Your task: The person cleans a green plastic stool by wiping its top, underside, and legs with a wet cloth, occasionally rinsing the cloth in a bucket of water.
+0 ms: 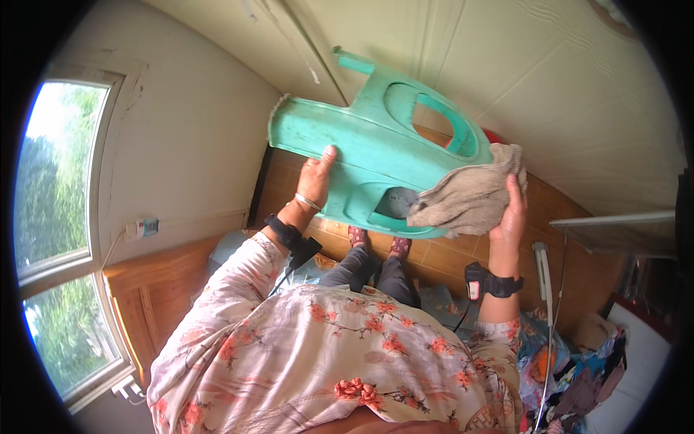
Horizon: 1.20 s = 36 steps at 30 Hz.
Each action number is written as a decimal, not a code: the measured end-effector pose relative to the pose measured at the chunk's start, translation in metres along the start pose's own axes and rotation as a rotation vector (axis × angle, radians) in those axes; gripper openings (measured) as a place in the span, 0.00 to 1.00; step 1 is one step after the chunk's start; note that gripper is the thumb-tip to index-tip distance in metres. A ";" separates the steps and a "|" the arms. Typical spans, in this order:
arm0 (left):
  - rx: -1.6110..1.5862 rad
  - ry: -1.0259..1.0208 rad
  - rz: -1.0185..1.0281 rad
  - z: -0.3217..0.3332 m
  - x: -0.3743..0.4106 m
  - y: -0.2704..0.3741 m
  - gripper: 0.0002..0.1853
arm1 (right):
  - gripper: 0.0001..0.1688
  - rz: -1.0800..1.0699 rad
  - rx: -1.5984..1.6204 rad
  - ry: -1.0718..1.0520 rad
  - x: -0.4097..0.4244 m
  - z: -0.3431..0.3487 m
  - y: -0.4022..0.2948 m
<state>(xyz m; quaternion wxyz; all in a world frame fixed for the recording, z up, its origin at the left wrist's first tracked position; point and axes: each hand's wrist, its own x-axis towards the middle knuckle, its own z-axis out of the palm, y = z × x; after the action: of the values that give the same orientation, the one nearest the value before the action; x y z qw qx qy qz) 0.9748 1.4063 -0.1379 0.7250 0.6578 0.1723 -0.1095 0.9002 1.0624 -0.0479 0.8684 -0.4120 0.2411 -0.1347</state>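
A turquoise plastic stool (368,135) is held up in the air in front of me, tipped on its side, with oval cut-outs in its panels. Dark smudges mark parts of its surface. My left hand (316,179) grips the stool's near edge, thumb lying on top of the panel. In my right hand (509,214) is a damp-looking grey-brown cloth (471,192), draped over the stool's right end and pressed against it. The right fingers are partly hidden behind the cloth. Through the nearer cut-out shows a greyish, bubbly surface (396,202), apparently sudsy water.
Behind the stool peeks a bit of a red object (492,135), mostly hidden. My feet stand on a brown tiled floor (434,255). A pale wall panel (542,108) rises ahead. Left are a window (65,179) and wooden headboard (162,293); right, piled clothes (585,380) and a white pole (547,304).
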 end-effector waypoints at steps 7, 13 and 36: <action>0.382 -0.094 0.141 0.016 -0.043 -0.026 0.34 | 0.16 -0.337 -0.370 -0.244 -0.043 0.132 0.053; 0.062 -0.356 0.270 -0.026 -0.035 -0.074 0.09 | 0.28 -0.907 -1.295 -0.450 -0.054 0.147 0.157; 0.227 -0.127 -0.006 -0.094 -0.062 -0.074 0.24 | 0.24 -0.532 -1.422 -0.217 -0.040 0.033 0.182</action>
<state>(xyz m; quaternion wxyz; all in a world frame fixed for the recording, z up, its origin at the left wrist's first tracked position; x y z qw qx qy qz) 0.8791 1.4872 -0.1881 0.6551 0.7268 0.1144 -0.1717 0.8902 1.2146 -0.1597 0.3517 -0.9264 0.0760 -0.1106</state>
